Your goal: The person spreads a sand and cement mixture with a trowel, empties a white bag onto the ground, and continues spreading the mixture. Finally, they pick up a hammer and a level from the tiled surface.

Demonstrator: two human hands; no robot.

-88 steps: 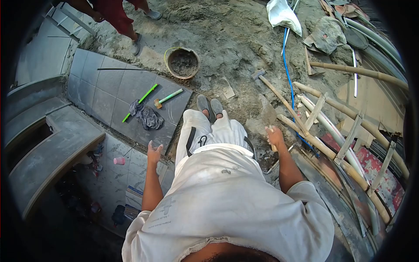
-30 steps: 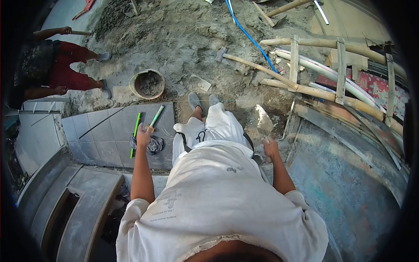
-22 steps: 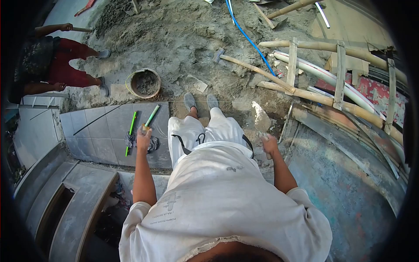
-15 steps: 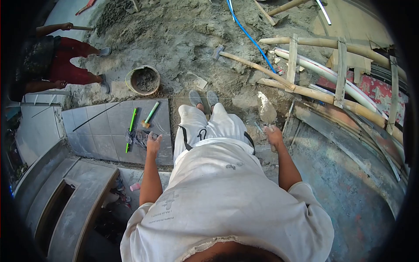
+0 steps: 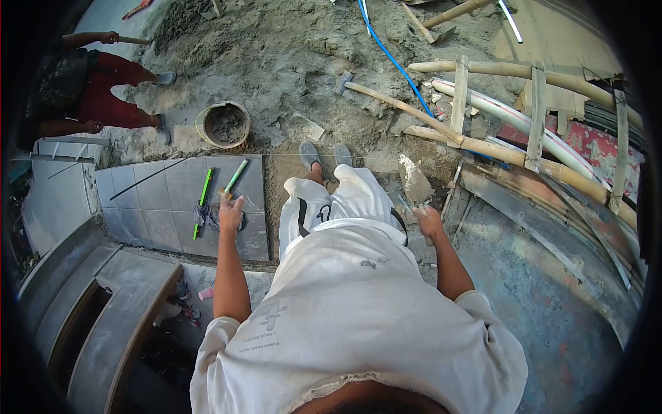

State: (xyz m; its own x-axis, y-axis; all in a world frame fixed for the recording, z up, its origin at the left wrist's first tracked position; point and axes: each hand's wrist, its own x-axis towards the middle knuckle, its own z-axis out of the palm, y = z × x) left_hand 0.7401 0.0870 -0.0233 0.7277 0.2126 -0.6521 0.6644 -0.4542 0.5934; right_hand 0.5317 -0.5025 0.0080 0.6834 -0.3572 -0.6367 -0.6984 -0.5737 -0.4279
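My right hand (image 5: 429,221) is wrapped round the handle of a pointed trowel (image 5: 416,183), its blade outward with pale mortar along one edge. My left hand (image 5: 231,212) hangs over the grey tiles (image 5: 155,181), fingers apart. Its fingertips overlap the head end of a mallet with a pale green handle (image 5: 237,175). Beside that lies a bright green straight bar (image 5: 203,202) across the tiles. A dark crumpled cloth or bag (image 5: 201,214) is partly hidden behind my left hand.
A bucket of mortar (image 5: 227,125) stands beyond the tiles. A long-handled hammer (image 5: 386,98) lies on rough soil near bamboo poles (image 5: 510,153) and a blue hose (image 5: 396,58). At the left, another person (image 5: 110,90) grips a wooden handle. A thin string (image 5: 283,154) crosses before my feet.
My left hand has moved forward to the mallet's head end. The trowel has swung slightly left in my right hand, and my legs have shifted a little.
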